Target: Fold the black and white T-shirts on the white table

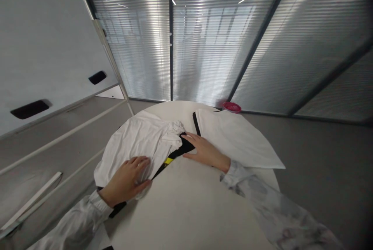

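A rumpled white garment (140, 135) with black parts and a small yellow patch (168, 161) lies across the left side of the round white table (186, 211). My left hand (128, 176) rests flat on its lower edge, fingers stretched out and thumb apart. At the garment's right end, my right hand (205, 151) reaches over a black section (184, 147), with thumb and fingers spread and the fingertips touching the cloth. Beside that hand lies a second white cloth piece (236, 137), smoother and flat, with a black strip along its left edge.
Behind the table stands a glass partition with blinds (204, 48). A pink-red basket (232, 106) is on the floor by its base. To the left are a white panel with dark slots (52, 48) and pale rails (67, 135). The flat cloth's corner overhangs the table's right edge.
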Action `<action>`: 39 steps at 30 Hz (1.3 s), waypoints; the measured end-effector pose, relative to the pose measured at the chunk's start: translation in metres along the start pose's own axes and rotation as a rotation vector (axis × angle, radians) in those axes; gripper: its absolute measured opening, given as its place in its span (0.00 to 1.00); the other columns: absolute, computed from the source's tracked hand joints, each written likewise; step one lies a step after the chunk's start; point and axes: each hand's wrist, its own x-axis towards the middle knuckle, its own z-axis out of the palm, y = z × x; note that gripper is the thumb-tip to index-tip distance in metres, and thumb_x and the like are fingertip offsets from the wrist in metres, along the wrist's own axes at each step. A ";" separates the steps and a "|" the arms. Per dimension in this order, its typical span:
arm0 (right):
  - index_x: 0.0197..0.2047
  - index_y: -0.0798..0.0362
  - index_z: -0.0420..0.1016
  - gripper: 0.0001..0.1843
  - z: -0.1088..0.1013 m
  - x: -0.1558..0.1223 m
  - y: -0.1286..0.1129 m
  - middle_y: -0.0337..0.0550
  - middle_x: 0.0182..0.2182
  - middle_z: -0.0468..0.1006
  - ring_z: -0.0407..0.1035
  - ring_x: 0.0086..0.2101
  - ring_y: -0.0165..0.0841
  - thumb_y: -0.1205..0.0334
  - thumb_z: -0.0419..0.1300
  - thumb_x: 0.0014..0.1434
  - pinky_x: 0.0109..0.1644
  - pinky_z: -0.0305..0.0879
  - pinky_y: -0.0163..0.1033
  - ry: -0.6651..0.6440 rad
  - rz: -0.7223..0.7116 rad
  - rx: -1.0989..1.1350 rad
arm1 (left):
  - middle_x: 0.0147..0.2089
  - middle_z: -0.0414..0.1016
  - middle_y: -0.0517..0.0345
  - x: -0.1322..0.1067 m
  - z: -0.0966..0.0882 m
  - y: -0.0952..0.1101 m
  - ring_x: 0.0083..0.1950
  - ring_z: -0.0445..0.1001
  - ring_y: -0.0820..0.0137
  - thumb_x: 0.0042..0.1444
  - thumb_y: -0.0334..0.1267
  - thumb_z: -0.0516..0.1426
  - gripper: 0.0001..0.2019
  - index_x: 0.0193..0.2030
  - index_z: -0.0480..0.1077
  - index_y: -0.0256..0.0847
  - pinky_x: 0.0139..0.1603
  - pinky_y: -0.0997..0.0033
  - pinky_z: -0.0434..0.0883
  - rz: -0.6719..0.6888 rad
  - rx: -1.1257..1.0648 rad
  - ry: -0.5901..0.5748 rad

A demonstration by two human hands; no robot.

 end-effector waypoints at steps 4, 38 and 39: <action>0.75 0.43 0.67 0.36 0.023 0.022 -0.016 0.53 0.70 0.71 0.67 0.66 0.51 0.43 0.67 0.69 0.71 0.66 0.58 -0.022 -0.026 -0.108 | 0.64 0.76 0.47 0.009 0.013 0.009 0.62 0.75 0.54 0.73 0.36 0.51 0.17 0.63 0.74 0.48 0.64 0.54 0.72 -0.003 0.052 -0.033; 0.40 0.49 0.82 0.21 -0.033 0.015 0.032 0.50 0.41 0.85 0.76 0.44 0.43 0.42 0.59 0.73 0.54 0.67 0.44 0.048 0.265 -0.055 | 0.54 0.85 0.52 0.138 -0.040 -0.022 0.48 0.84 0.60 0.68 0.64 0.55 0.27 0.57 0.78 0.46 0.48 0.66 0.75 0.004 -0.204 -0.152; 0.42 0.50 0.83 0.20 -0.030 0.022 0.033 0.52 0.43 0.85 0.76 0.46 0.44 0.42 0.61 0.71 0.55 0.66 0.45 0.090 0.308 -0.133 | 0.55 0.84 0.50 0.153 -0.036 -0.037 0.48 0.83 0.59 0.68 0.63 0.56 0.26 0.57 0.78 0.45 0.50 0.65 0.75 -0.026 -0.162 -0.091</action>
